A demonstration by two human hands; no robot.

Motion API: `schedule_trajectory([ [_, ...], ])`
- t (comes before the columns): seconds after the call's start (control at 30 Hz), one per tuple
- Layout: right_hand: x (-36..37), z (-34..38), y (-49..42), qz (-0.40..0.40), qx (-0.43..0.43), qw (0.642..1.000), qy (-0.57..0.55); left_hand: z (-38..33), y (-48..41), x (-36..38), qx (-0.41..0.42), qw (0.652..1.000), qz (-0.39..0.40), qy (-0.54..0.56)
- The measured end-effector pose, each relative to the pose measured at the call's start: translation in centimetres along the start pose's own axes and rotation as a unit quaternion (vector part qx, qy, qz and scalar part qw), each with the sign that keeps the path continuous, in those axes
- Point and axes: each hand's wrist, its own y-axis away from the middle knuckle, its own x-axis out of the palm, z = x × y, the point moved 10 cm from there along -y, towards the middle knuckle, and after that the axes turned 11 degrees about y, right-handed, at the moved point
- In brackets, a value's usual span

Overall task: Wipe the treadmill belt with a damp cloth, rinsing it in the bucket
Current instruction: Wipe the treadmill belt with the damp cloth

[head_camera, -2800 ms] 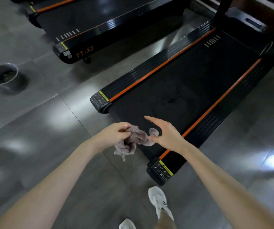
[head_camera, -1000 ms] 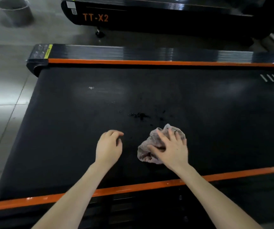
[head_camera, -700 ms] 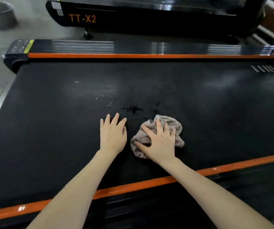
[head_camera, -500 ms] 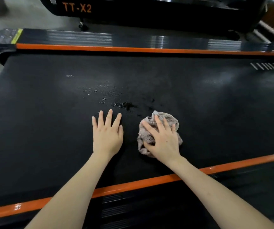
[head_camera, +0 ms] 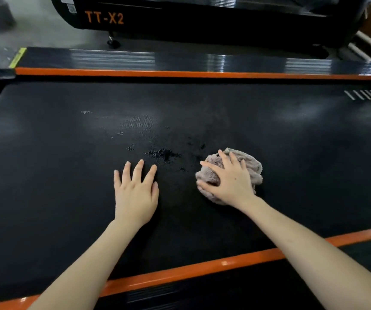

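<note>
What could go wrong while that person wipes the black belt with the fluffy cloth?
1. The cloth is bunched into a lump under the right hand, so it might smear the dark specks beside it instead of lifting them.
2. The left hand presses flat on the belt; if the belt rolls, that hand could slip.
3. The left hand's fingers lie close to the specks and may pick up dirt.
</note>
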Motion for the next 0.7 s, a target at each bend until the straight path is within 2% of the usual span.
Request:
schedule_trajectory([
  [0.07, -0.2, -1.7, -1.3, -0.023, 0.004, 1.0, -0.01, 0.4, -0.5, 0.1, 0.003, 1.0, 0.007, -0.01],
  [0.17, -0.7, -3.2, -2.8, -0.04, 0.103, 0.994, -0.008, 1.2, -1.2, 0.4, -0.004, 1.0, 0.019, -0.022],
  [0.23, -1.1, -2.3, -2.5, -0.022, 0.119, 0.993, 0.004, 1.2, -1.2, 0.5, -0.005, 1.0, 0.022, -0.019],
  [0.33, -1.2, 2.1, 0.2, 0.015, -0.018, 1.0, -0.007, 1.1, -1.0, 0.5, -0.006, 0.999, 0.025, -0.02],
  [0.43, -1.1, 7.3, 5.9, 0.01, -0.202, 0.979, -0.026, 1.2, -0.9, 0.4, -0.003, 0.999, 0.026, -0.021],
  [0.5, -1.0, 8.5, 7.9, -0.012, -0.276, 0.961, -0.012, 1.2, -1.0, 0.4, -0.001, 1.0, 0.021, -0.02],
  [0.57, -1.3, 7.4, 5.7, -0.026, -0.301, 0.953, -0.012, 1.1, -1.0, 0.4, 0.002, 1.0, 0.017, -0.016],
  [0.6, -1.4, 5.9, 3.1, -0.026, -0.26, 0.965, -0.021, 1.2, -1.0, 0.4, 0.002, 1.0, 0.016, -0.014],
  [0.63, -1.7, 3.4, -0.3, -0.036, -0.175, 0.983, -0.032, 1.3, -1.0, 0.4, 0.0, 1.0, 0.016, -0.014],
  [0.7, -1.8, -2.9, -6.1, -0.031, 0.044, 0.998, -0.025, 1.4, -0.9, 0.8, -0.006, 0.999, 0.025, -0.024],
])
